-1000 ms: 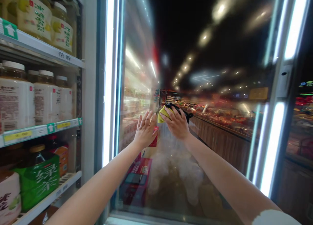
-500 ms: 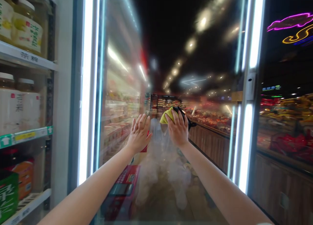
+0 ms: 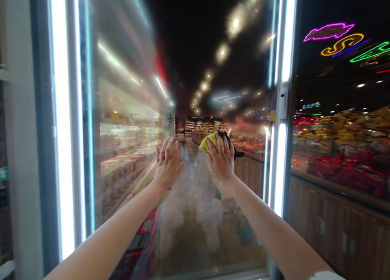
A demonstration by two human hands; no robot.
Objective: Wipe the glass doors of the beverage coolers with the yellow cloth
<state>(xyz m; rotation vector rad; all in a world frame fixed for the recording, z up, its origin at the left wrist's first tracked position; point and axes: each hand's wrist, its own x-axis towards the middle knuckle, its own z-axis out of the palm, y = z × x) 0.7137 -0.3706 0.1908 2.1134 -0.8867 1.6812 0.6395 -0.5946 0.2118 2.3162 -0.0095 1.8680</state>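
In front of me stands a glass door edged with bright light strips, full of reflections. My left hand is raised with its palm toward the pane; its fingers are stretched out and nothing is in it. It appears to rest on the glass. Level with it on the right, my right hand presses a yellow and black cloth against the glass. The cloth shows above and beside the fingers, and its dark end sticks out to the right. The rest of it is hidden under the palm.
A vertical light strip runs along the door's left side, and another light strip along its right. Beyond the right frame, a wood-panelled counter carries heaps of red packages and yellow ones. Neon signs glow above.
My view has turned right, so the door frame has shifted left and the shelf bottles have left the picture. Both hands stay raised at the glass, with the cloth still under my right hand.
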